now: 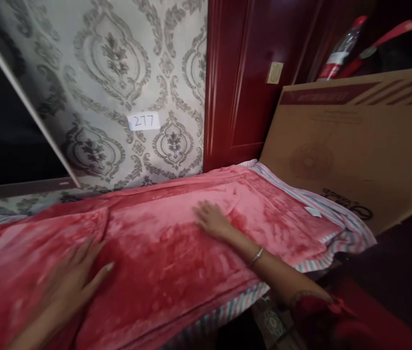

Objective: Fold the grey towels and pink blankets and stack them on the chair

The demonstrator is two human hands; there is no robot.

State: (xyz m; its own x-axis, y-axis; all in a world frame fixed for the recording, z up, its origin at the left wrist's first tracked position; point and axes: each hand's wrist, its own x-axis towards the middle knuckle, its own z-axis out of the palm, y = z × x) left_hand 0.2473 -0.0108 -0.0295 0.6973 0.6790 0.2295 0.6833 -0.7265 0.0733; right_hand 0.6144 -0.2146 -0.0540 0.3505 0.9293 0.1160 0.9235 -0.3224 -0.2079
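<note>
A red plush garment (162, 262) lies spread out, with a fold line near its left part and a small white label at the right. Under it, a striped cloth (238, 302) shows along the front and right edges. My right hand (211, 219) rests on the middle of the plush with fingers extended; a thin bracelet circles that wrist. Over the left part, my left hand (71, 279) is stretched flat with the thumb apart, slightly blurred. Neither hand grips anything.
A large cardboard box (351, 146) leans at the right, with a red-capped bottle (340, 51) behind it. At the left stands a dark screen (5, 116). Patterned wallpaper bears a paper marked 277 (144, 121), beside a dark red door frame (224, 87).
</note>
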